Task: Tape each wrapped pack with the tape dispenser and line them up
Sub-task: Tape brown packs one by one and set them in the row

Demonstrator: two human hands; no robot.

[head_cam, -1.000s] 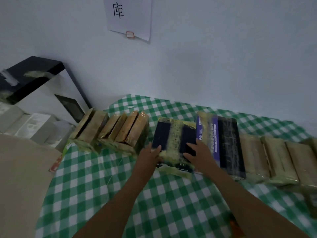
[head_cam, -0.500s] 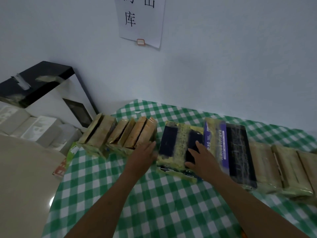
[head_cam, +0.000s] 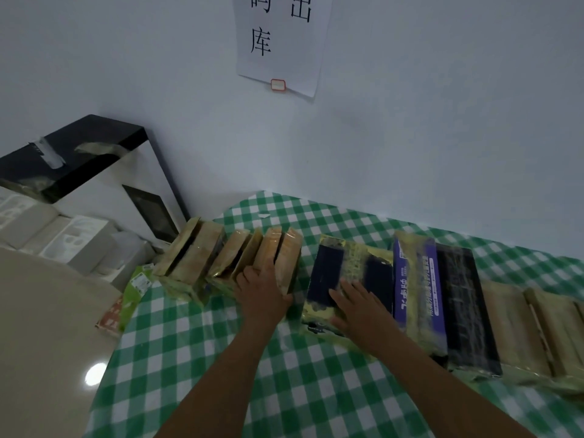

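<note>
Both bare arms reach forward side by side. The left hand [head_cam: 264,289] lies palm down, its fingers straight and close together, pointing away, thumb out to the right. The right hand [head_cam: 357,308] is flat too, palm down, fingers slightly spread and angled toward the left.

Six tan wrapped packs [head_cam: 278,257] were counted standing on edge, and two dark packs [head_cam: 325,273] lying flat beside them. At least two more tan packs [head_cam: 505,324] were seen flat at the right edge, and one paper sign [head_cam: 281,42] on the wall [head_cam: 426,121].
</note>
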